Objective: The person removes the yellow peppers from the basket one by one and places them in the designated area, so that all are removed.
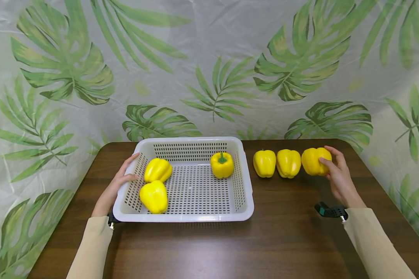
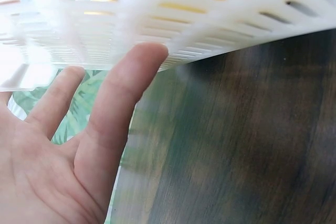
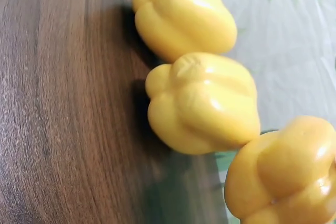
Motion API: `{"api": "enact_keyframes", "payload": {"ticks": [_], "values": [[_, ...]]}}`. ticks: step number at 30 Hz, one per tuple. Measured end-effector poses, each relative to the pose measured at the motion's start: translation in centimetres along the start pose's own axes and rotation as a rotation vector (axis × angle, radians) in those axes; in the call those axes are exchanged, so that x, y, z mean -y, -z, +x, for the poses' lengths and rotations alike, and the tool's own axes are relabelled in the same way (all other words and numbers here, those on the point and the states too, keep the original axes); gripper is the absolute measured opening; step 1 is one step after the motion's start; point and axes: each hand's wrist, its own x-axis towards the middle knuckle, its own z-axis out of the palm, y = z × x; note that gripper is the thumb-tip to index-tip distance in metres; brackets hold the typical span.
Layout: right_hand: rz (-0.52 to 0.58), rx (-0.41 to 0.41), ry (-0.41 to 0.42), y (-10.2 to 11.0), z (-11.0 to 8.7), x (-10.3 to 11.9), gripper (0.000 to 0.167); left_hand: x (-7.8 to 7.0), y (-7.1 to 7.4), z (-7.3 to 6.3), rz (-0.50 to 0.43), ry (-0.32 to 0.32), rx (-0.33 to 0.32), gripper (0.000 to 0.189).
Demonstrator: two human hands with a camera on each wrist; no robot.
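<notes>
My left hand (image 1: 116,188) lies at the left side of a white perforated basket (image 1: 246,182), its thumb and fingers extended over the rim. In the left wrist view the thumb (image 2: 118,93) is straight, its tip against the slotted plastic. My right hand (image 1: 340,176) grips a yellow bell pepper (image 1: 314,161), thumb in front and fingers behind. That pepper (image 3: 286,177) shows at the lower right of the right wrist view. Left of it stand two more yellow bell peppers, the nearer one (image 1: 288,163) and the farther one (image 1: 264,163).
Inside the basket, two yellow peppers lie at the left, one behind (image 1: 158,170) and one in front (image 1: 154,197). A third pepper (image 1: 222,165) stands at the right with its green stem up. Behind the brown wooden table (image 1: 209,248) hangs a leaf-patterned cloth (image 1: 216,69).
</notes>
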Motion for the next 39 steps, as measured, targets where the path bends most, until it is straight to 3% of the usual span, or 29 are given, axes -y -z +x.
{"api": "enact_keyframes", "payload": {"ticks": [27,36,39], "values": [[-0.104,-0.102,-0.117,1.1,2.1,-3.0,0.032,-0.1,0.0,0.1,-0.035,0.011,0.006,0.071],[-0.337,-0.094,-0.082,0.9,2.1,-3.1,0.038,-0.3,-0.1,0.1,-0.064,0.016,0.000,0.072],[-0.305,-0.079,-0.100,0.9,2.0,-3.1,0.039,-0.3,-0.1,0.1,-0.065,0.015,0.005,0.071]]}}
